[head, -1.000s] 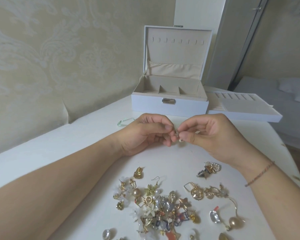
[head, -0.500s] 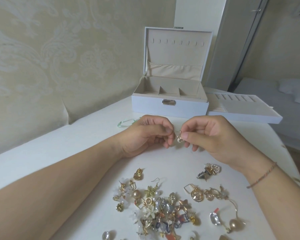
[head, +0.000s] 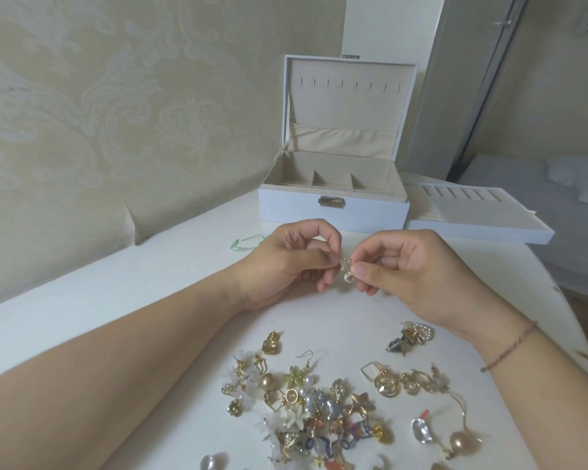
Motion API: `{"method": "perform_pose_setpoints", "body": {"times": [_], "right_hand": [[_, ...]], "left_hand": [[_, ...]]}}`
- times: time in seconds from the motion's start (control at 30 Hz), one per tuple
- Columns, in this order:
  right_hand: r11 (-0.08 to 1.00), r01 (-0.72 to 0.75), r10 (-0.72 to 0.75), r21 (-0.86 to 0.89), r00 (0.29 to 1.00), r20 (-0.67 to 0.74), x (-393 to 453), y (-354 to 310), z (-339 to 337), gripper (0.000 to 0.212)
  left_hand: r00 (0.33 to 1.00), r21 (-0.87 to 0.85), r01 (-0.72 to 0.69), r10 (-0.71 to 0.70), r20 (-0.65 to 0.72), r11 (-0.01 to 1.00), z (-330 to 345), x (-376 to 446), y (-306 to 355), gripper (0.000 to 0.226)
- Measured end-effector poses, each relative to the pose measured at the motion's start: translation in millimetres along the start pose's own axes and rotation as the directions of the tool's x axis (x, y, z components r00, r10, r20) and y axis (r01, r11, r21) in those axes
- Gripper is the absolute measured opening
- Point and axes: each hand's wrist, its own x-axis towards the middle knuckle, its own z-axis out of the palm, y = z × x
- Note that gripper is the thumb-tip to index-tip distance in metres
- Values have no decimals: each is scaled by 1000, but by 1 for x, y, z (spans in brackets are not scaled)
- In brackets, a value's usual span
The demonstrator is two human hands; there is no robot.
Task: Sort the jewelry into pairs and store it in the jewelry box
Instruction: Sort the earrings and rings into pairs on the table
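A small gold earring with tiny pearls hangs between my two hands above the white table. My left hand pinches its left side with thumb and forefinger. My right hand pinches its right side the same way. Behind the hands the white jewelry box stands open, its beige compartments showing nothing inside. A heap of mixed gold, pearl and flower earrings lies close in front of me.
The box's removable tray sits to the right of the box. A pale green ring-like piece lies left of my left hand. A small earring pair lies near my right wrist. The table's right edge curves away.
Both hands have stayed together on the earring and dropped slightly toward me. The earring now hangs more visibly between the fingertips.
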Motion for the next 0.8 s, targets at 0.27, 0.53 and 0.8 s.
{"method": "perform_pose_setpoints", "body": {"times": [0.27, 0.53, 0.8], "right_hand": [[1000, 2, -2, -30, 1000, 10, 1, 2, -5, 11], [996, 5, 1, -91, 998, 59, 1, 2, -3, 18], [982, -4, 19, -191, 997, 74, 0, 3, -4, 4]], "left_hand": [[998, 32, 35, -37, 55, 999, -1, 0, 1, 11], [997, 152, 33, -43, 64, 988, 2, -1, 0, 16], [1000, 219, -12, 9, 15, 976, 7, -4, -2, 20]]}}
